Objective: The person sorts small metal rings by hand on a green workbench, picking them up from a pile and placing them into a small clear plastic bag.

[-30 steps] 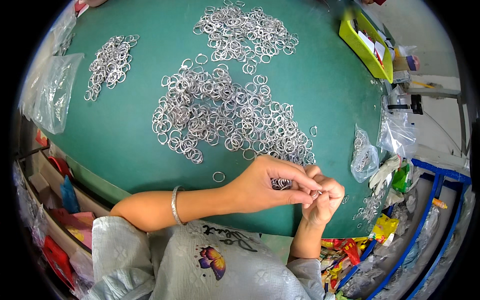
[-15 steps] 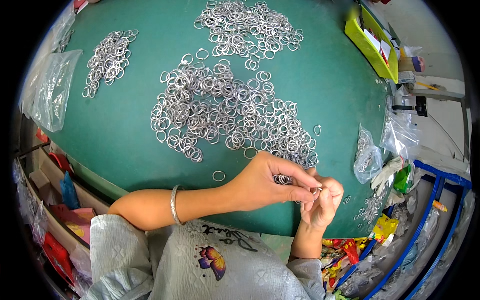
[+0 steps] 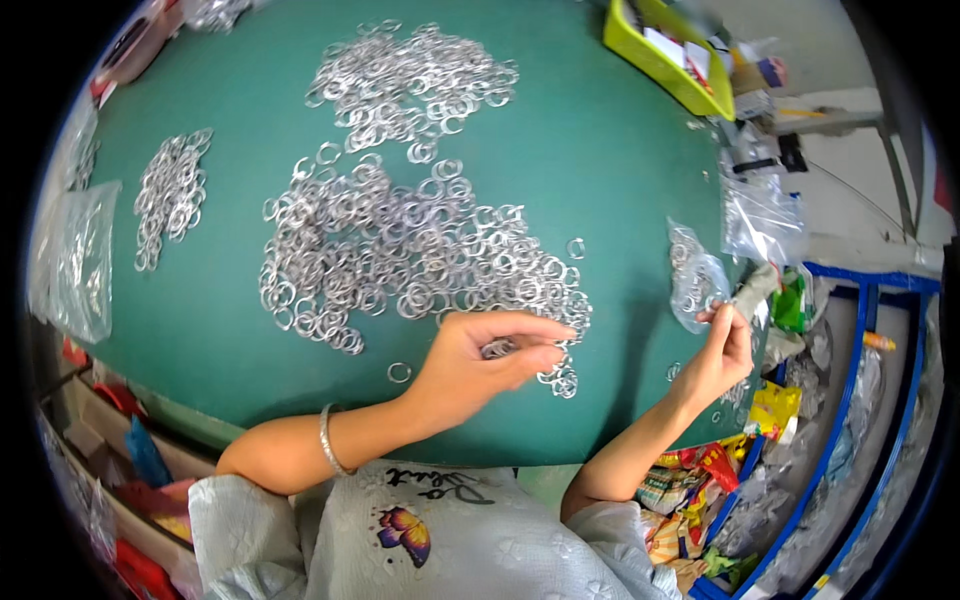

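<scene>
Spreading wide under both hands: a green table (image 3: 600, 180), now seen closer and tilted compared with a second ago. Lying just beyond the left hand, touching its fingertips: a big loose heap of silver rings (image 3: 400, 260), thin, round and shiny, tangled in overlapping layers. Sitting farther out past that heap: a second ring pile (image 3: 420, 85), and well off to the left, a smaller ring cluster (image 3: 170, 195) beside a clear plastic bag (image 3: 75, 260). Resting far beyond the right hand at the table's corner: a yellow-green tray (image 3: 660, 55).

Having drawn apart since the earlier frames, when both were meeting over one bunch near the table edge. Now holding back at the heap's near edge: the left hand (image 3: 480, 365), fingers curled, thumb pressing a small bunch of rings (image 3: 497, 349) against the fingers, index stretched out toward the right. Wearing a silver bangle (image 3: 328, 440) at that wrist.

Having swung out to the right and lifted: the right hand (image 3: 720, 355), fingertips pinched together on something small and silvery, seemingly a ring, too tiny to tell for sure. Lying just beyond those fingertips: a small clear bag of rings (image 3: 692, 275). Sitting alone just left of the left hand: one single ring (image 3: 399, 373).
</scene>
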{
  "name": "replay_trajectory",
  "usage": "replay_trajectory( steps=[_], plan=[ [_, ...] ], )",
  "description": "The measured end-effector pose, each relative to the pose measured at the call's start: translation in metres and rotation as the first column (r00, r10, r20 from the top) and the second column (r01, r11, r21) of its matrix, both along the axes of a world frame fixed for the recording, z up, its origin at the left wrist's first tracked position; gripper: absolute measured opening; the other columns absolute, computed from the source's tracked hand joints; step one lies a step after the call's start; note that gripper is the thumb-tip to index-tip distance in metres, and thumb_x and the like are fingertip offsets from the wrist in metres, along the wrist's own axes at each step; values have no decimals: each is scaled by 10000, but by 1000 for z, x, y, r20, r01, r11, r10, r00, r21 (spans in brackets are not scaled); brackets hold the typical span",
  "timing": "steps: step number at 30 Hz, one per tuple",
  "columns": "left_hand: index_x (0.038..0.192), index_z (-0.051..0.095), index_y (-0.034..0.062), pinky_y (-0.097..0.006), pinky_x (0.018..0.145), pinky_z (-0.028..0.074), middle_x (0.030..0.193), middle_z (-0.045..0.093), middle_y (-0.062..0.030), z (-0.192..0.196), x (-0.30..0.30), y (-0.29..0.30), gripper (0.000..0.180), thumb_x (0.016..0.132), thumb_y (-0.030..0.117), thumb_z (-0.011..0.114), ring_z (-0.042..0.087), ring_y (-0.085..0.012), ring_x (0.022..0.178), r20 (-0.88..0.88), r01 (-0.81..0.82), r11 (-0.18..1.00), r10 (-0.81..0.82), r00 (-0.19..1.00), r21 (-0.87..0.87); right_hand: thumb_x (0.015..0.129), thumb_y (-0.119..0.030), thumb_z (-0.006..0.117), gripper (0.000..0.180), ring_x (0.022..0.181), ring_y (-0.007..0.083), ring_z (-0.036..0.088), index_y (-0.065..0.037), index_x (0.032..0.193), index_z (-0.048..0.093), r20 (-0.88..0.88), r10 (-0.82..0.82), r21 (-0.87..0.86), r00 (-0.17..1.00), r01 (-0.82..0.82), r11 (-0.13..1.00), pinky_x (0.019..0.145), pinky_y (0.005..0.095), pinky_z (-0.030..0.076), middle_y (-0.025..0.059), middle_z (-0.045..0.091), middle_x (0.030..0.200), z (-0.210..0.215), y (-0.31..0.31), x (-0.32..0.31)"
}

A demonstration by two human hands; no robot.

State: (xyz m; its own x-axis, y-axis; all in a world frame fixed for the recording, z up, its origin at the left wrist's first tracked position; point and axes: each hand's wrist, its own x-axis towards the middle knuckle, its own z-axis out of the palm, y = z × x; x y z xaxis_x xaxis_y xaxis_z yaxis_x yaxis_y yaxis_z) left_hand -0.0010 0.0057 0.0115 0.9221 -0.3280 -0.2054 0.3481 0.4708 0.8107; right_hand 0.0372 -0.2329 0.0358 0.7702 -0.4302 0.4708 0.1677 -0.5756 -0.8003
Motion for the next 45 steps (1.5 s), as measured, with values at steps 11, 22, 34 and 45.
replay_trajectory(
  steps=[11,22,34,45],
  plan=[
    [945,623,-5,-167,440,288,678,533,-7,-13,0,-9,161,838,54,519,402,-34,526,-41,14,999,-16,999,-45,793,-112,583,157,610,115,486,-13,904,632,-232,-240,-317,943,160,935,550,252,387,58,606,758,-22,-63,3],
    [872,643,26,-180,428,301,602,533,32,-10,-2,-9,144,843,142,564,394,-14,497,132,165,976,-184,974,144,718,-114,647,267,843,179,525,-38,971,603,-362,438,-162,823,-518,840,737,285,378,63,584,908,-17,4,6],
    [874,635,71,-308,533,446,684,610,-102,-22,-60,59,136,760,145,626,560,-228,543,350,-28,534,-513,784,845,680,-167,692,709,1263,390,182,-69,1292,346,-671,488,-370,558,-822,432,1025,475,166,196,188,1375,-29,57,-58],
    [876,611,23,-340,567,454,734,579,-132,-26,-34,87,128,764,84,596,565,-284,621,533,-466,279,-261,805,840,755,-106,612,297,1132,351,402,-24,1032,544,-302,695,-476,653,-735,483,958,425,317,183,445,1173,-65,100,1]
  ],
)
